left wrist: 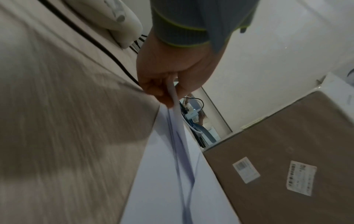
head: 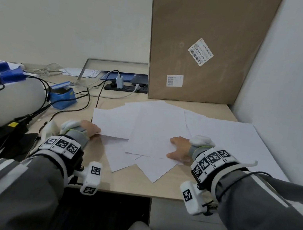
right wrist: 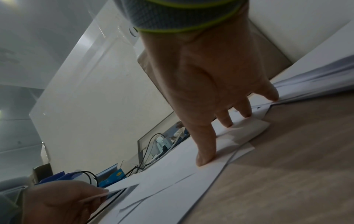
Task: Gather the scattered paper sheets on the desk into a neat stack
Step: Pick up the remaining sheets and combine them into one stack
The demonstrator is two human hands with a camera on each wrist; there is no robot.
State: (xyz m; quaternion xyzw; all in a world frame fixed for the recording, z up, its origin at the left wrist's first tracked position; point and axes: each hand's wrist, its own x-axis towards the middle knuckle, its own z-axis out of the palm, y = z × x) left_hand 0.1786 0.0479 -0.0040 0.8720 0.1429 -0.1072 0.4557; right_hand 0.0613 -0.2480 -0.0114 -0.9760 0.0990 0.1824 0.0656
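Observation:
Several white paper sheets (head: 156,130) lie fanned and overlapping on the light wooden desk (head: 128,184). My left hand (head: 89,129) pinches the near left corner of the leftmost sheet (head: 113,123). The left wrist view shows that hand (left wrist: 168,97) with thumb and fingers closed on the sheet's lifted edge (left wrist: 178,121). My right hand (head: 178,149) lies flat on the middle sheets. In the right wrist view the right hand (right wrist: 226,121) presses down on the paper (right wrist: 172,169) with straight, spread fingers (right wrist: 206,151).
A tall cardboard box (head: 203,44) stands behind the sheets against the wall. Cables, a power strip (head: 125,88), an open blue box (head: 63,95), a white cylinder (head: 5,100) and a black device (head: 1,134) crowd the left. A wall borders the right.

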